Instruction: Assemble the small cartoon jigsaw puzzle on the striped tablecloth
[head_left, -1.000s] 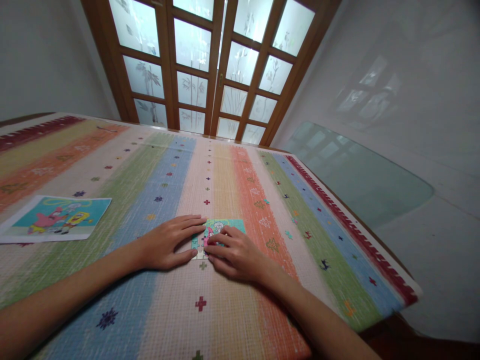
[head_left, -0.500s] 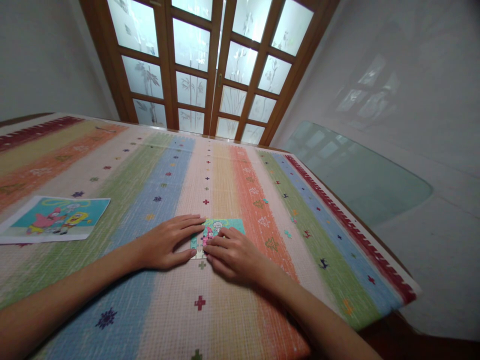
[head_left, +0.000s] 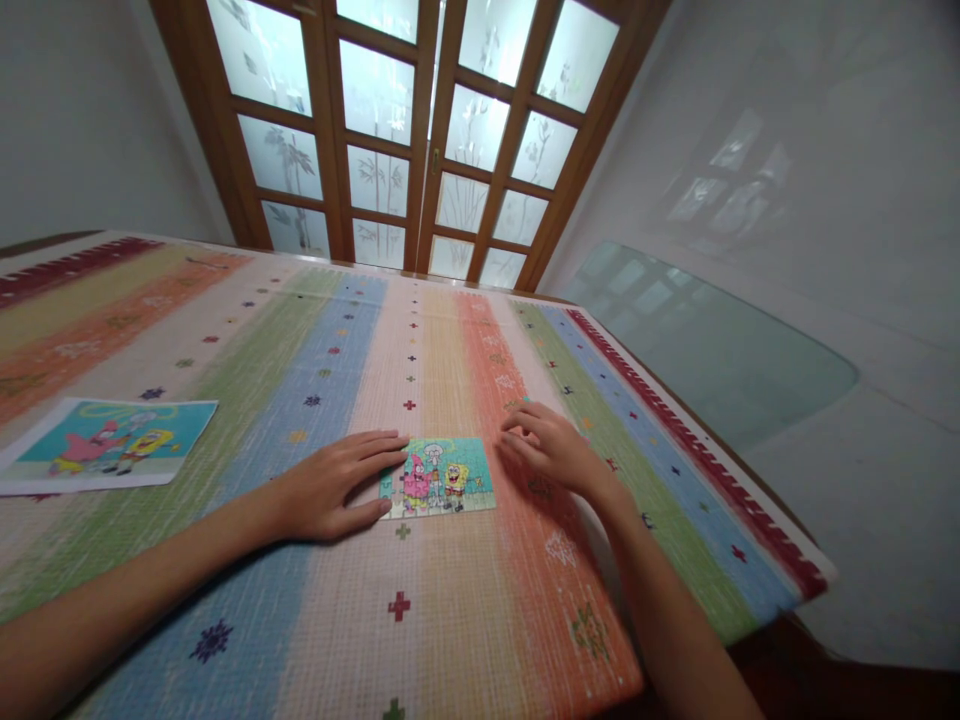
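Note:
A small jigsaw puzzle (head_left: pixel 454 480) with cartoon figures on a teal background lies on the striped tablecloth. My left hand (head_left: pixel 337 487) rests flat at its left side, fingers stretched out, fingertips touching the puzzle's edge and covering part of it. To the right of the puzzle, my right hand (head_left: pixel 551 450) hovers over the orange stripe with bent fingers slightly apart; nothing shows between them. By its fingertips is a small teal puzzle piece (head_left: pixel 527 400), partly hidden.
A printed picture sheet (head_left: pixel 120 440) with the same cartoon figures lies at the left. The striped tablecloth (head_left: pixel 442 610) covers the table. Beyond the far edge stand wooden doors (head_left: pixel 337 130) with frosted panes; a white wall (head_left: pixel 862 200) is at the right.
My right hand has left the puzzle and moved to the right, uncovering the picture's middle and right side. My left hand has stayed in place.

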